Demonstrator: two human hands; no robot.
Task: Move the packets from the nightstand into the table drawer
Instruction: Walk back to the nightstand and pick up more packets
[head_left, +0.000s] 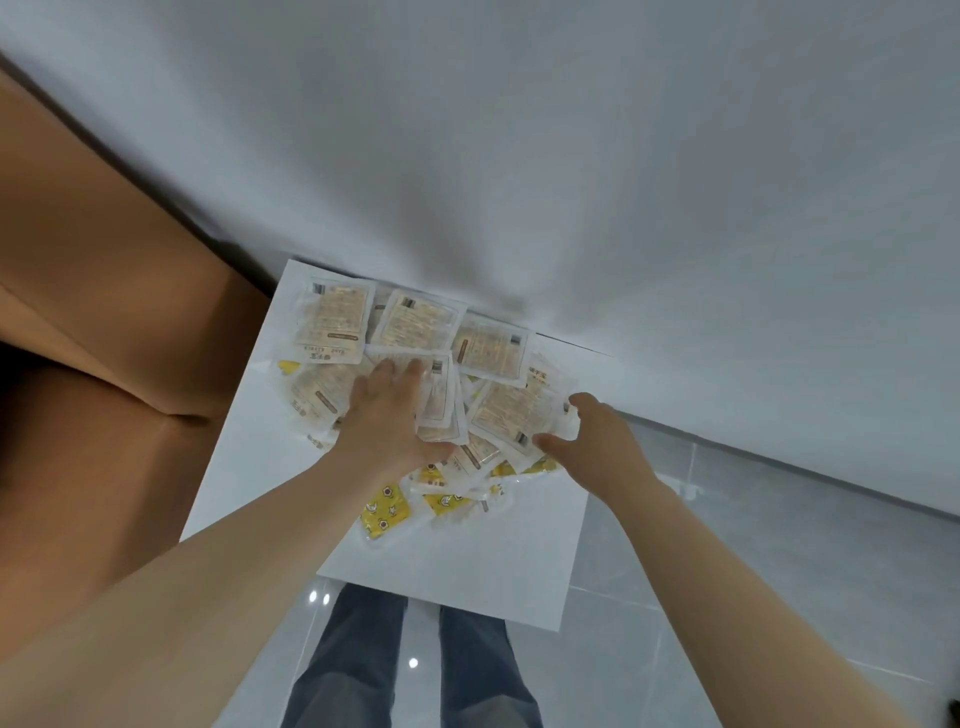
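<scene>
Yellow and tan plastic packets (332, 322) lie heaped toward the back edge of the white nightstand (467, 561), against the wall. The left hand (384, 415) presses flat on the pile's middle, fingers spread; the right hand (597, 441) curls round packets at its right side. Scooping both hands inward underneath should gather the slippery packets without spills.

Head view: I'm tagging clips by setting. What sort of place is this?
Probably a bedroom at home: a white nightstand piled with packets stands against a plain white wall, a brown bed-like piece sits beside it, and the floor is glossy grey tile.
</scene>
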